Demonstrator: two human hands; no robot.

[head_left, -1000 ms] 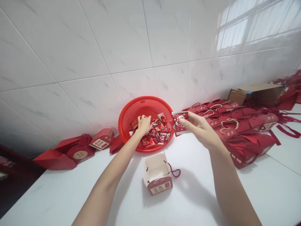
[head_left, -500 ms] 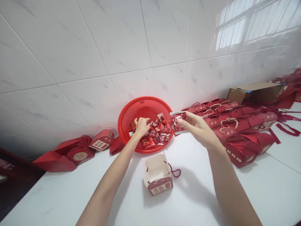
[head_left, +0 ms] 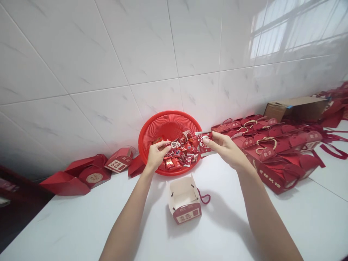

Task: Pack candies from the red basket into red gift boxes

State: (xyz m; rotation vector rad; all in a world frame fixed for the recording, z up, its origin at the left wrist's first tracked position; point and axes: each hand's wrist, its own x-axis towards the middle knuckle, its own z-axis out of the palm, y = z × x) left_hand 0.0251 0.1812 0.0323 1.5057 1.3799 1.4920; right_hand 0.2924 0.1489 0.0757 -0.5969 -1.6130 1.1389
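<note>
Over the left part of the red plastic basket [head_left: 170,119], my left hand [head_left: 157,156] pinches a red wrapped candy [head_left: 175,145] with a white label. Many other red-wrapped candies [head_left: 187,148] lie in the basket below it. To the right of the basket rim, my right hand [head_left: 224,146] grips a red and white candy packet [head_left: 203,142] between thumb and fingers. On the table in front of the basket stands a small gift box [head_left: 187,214], its top open and its pale inside showing, with a dark red cord loop [head_left: 205,197] at its right side.
Rows of closed red gift boxes [head_left: 272,156] fill the table's right side, with a cardboard carton [head_left: 296,108] behind them. Several red boxes [head_left: 94,175] stand to the left along the tiled wall [head_left: 152,47]. The white table [head_left: 67,224] ends at the left.
My left hand has lifted out of the candies, slightly toward me, and now holds a red wrapped candy. My right hand keeps its packet, almost in the same place.
</note>
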